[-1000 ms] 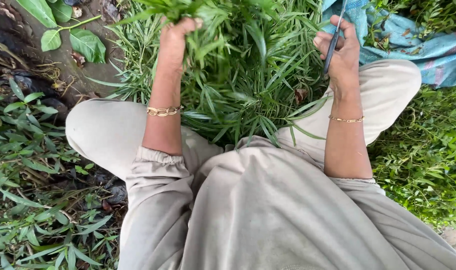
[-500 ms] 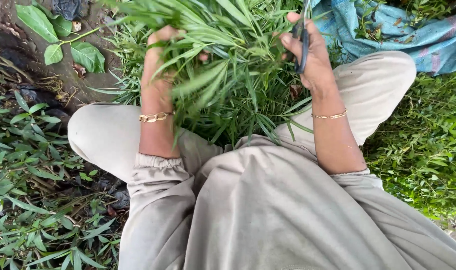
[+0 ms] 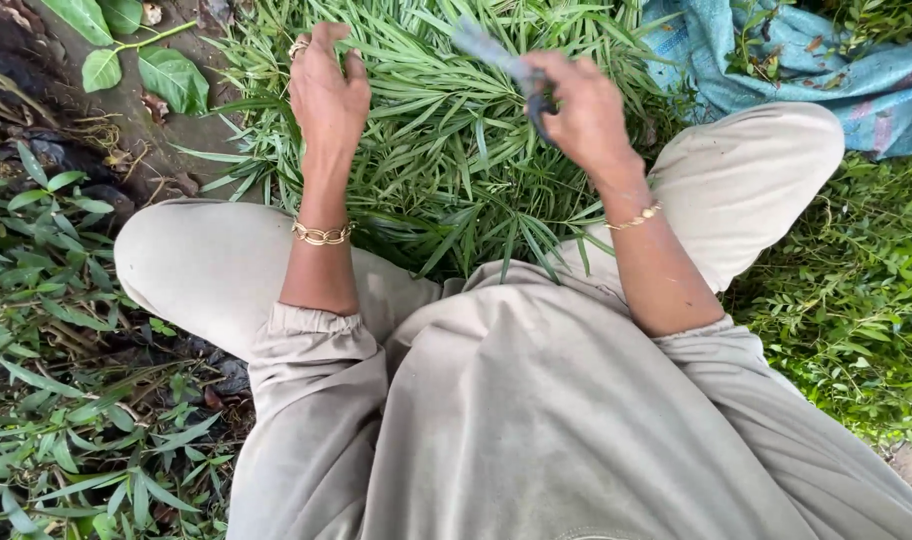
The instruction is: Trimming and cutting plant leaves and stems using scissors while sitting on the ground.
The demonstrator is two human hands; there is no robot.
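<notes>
Two hands: left hand (image 3: 328, 90) open, empty, over one leaf pile (image 3: 446, 150); right hand (image 3: 584, 115) grips one blurred pair of scissors (image 3: 506, 62) above the pile.

A single camera, worn on the person's head, looks steeply down over the chest and lap from close range. The beige-clad torso fills the bottom of the frame, with the bent knees spreading to either side at mid-height. Both forearms reach away from the lens toward the top edge, where the left hand (image 3: 328, 88) and the right hand (image 3: 582, 112) hang above a heap of narrow green cut leaves (image 3: 446, 150). The ground runs along the left and right margins. No second view shares this scene.
</notes>
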